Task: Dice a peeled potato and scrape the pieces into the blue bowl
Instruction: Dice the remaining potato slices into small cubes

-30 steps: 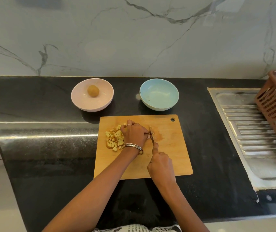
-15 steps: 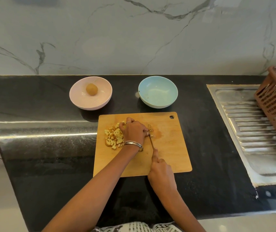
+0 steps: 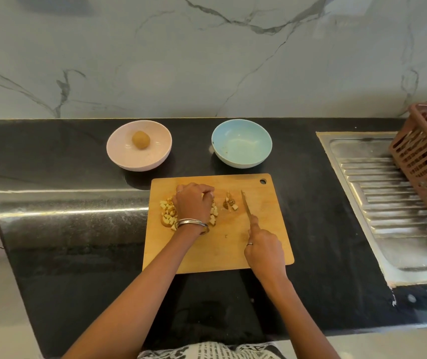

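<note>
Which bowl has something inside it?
The pink bowl, left of the blue bowl. It holds one round potato; the blue one holds no food.

No readable text, labels, brand names, numbers or signs appear on anything in this kitchen view.
</note>
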